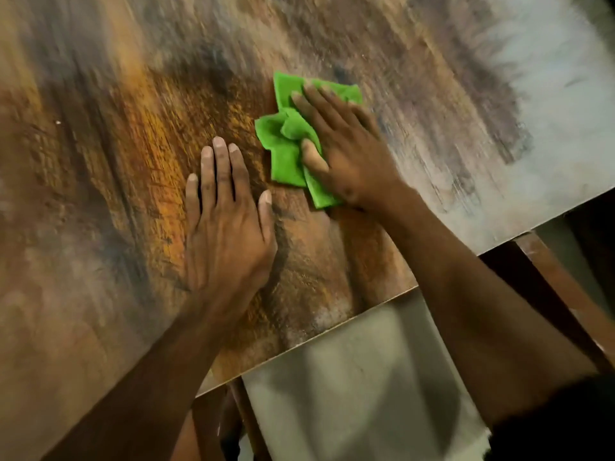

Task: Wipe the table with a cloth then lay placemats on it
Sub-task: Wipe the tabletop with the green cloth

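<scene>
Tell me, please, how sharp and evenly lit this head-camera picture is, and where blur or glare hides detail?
Head view: the hands are fairly sharp, the left hand flat on the table, the right hand pressing the green cloth; the wood grain smears into streaks towards the far edge, which suggests motion blur; the far right corner is washed pale; the space below the table is dim.

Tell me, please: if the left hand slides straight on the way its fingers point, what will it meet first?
Probably nothing. The left hand lies flat on the table, fingers pointing up the picture. The cloth under the right hand lies to the right of that line, so the way looks free as far as the picture shows.
</scene>
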The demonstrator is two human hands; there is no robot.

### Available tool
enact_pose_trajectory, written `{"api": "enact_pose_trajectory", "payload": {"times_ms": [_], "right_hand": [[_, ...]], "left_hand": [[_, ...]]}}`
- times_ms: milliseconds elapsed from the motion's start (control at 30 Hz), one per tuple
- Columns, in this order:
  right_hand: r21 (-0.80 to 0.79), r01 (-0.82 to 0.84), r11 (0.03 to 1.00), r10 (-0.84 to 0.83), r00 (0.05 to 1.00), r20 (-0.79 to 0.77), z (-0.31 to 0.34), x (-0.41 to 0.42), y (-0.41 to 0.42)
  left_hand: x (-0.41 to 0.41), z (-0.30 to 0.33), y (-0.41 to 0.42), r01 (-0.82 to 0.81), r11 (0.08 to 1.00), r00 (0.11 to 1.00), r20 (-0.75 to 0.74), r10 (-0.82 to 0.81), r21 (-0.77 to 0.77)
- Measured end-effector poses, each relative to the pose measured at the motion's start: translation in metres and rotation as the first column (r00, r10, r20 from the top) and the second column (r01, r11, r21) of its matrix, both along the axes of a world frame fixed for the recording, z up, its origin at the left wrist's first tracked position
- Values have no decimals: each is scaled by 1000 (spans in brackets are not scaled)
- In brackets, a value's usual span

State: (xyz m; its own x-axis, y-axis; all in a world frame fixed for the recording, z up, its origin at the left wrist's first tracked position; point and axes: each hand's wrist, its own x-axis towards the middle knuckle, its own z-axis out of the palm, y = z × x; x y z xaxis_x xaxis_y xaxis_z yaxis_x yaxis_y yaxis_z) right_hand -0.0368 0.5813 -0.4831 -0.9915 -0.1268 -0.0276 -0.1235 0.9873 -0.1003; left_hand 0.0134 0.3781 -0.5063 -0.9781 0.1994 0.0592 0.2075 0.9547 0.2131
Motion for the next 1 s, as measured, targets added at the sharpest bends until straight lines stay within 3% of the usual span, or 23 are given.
{"api": "enact_pose_trajectory", "payload": {"times_ms": [133, 467, 567, 700, 833, 900, 1000], "right_hand": [[-1, -63, 998, 63, 998, 20, 1, -32, 0], [34, -80, 996, 77, 993, 85, 14, 159, 50], [20, -60, 998, 58, 995, 83, 11, 150, 51], [-4, -49, 999, 49, 998, 43, 3, 73, 37], [-75, 284, 956, -281, 958, 48, 3, 45, -8], [-109, 476, 873, -475, 879, 38, 1, 81, -51], [-171, 600, 781, -602, 797, 45, -1, 148, -115]], "left_hand": [[0, 1, -2, -5, 1000, 1000, 7, 5, -7], [2, 3, -2, 5, 1000, 1000, 2, -5, -26], [3, 3, -1, -4, 999, 1000, -9, 3, -36], [2, 4, 0, 1, 1000, 1000, -16, -2, -27], [1, 4, -1, 1, 999, 1000, -18, 0, 33], [0, 4, -2, -3, 998, 1000, -24, 4, 64], [1, 5, -3, 3, 997, 999, -32, 0, 82]]}}
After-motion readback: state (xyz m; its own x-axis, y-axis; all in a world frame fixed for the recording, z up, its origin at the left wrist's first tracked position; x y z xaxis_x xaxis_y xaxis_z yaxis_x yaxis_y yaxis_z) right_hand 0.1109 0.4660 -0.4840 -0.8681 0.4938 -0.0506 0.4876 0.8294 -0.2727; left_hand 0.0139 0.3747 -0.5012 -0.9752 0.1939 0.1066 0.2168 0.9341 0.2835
